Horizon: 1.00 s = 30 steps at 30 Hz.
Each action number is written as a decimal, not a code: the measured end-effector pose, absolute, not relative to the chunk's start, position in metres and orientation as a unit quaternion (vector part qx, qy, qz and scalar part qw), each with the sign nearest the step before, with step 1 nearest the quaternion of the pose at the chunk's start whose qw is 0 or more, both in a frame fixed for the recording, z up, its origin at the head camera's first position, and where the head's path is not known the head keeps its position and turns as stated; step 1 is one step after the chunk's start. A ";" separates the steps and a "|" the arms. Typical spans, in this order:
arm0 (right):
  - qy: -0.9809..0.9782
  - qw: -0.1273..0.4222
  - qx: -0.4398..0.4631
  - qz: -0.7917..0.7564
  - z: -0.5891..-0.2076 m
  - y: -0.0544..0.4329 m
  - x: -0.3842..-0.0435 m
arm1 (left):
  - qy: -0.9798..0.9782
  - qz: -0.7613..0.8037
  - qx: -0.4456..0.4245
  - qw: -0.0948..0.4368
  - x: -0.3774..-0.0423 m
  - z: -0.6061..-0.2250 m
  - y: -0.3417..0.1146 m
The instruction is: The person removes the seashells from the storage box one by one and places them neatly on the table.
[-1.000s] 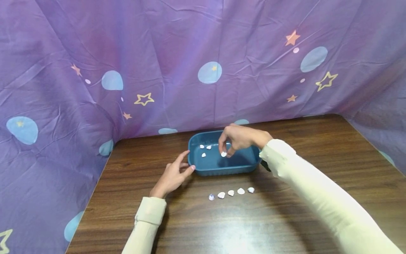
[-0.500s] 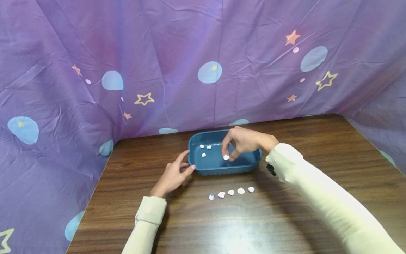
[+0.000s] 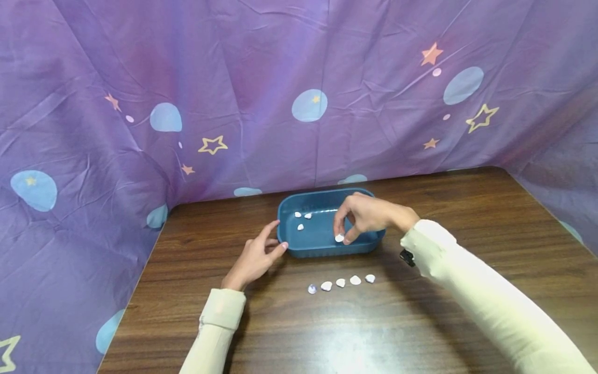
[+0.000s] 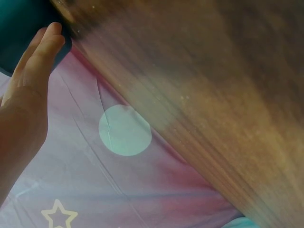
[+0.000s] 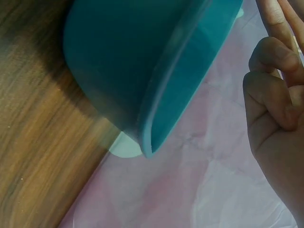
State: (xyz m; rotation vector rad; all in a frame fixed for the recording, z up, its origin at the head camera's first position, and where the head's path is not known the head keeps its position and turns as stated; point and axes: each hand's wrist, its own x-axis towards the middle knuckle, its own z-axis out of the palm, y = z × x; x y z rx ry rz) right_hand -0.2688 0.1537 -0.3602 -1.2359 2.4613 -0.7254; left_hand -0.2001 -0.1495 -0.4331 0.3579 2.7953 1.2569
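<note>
A blue-green rectangular basin (image 3: 327, 252) stands near the back of the table. Over its right half my right hand (image 3: 369, 214) pinches a small white seashell (image 3: 339, 238) between thumb and fingertips. In the right wrist view the hand's (image 5: 273, 90) fingers curl beside the basin's rim (image 5: 149, 128); the shell is hidden there. My left hand (image 3: 254, 258) touches the basin's left end with thumb and fingers spread. The left wrist view shows those fairly straight fingers (image 4: 40, 61) against the basin wall. Inside, at the left, lie three small white shells, one of them nearest the front (image 3: 300, 227).
In front of the basin a row of several small shells lies on the brown wooden table (image 3: 261, 332); the leftmost shell (image 3: 312, 289) looks purplish. A purple curtain (image 3: 252, 93) with stars and blue dots hangs behind and at both sides.
My right hand has moved a little to the right and toward the basin's front with the seashell still pinched. The left hand, the basin and the other shells have stayed put.
</note>
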 end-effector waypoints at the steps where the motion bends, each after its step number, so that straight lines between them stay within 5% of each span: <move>1: 0.856 0.147 -0.427 -0.252 -0.361 0.154 -0.268 | 0.905 0.407 0.116 0.028 -0.200 -0.433 -0.150; 30: 0.843 0.155 -0.441 -0.268 -0.372 0.165 -0.238 | 0.905 0.407 0.118 0.028 -0.201 -0.434 -0.150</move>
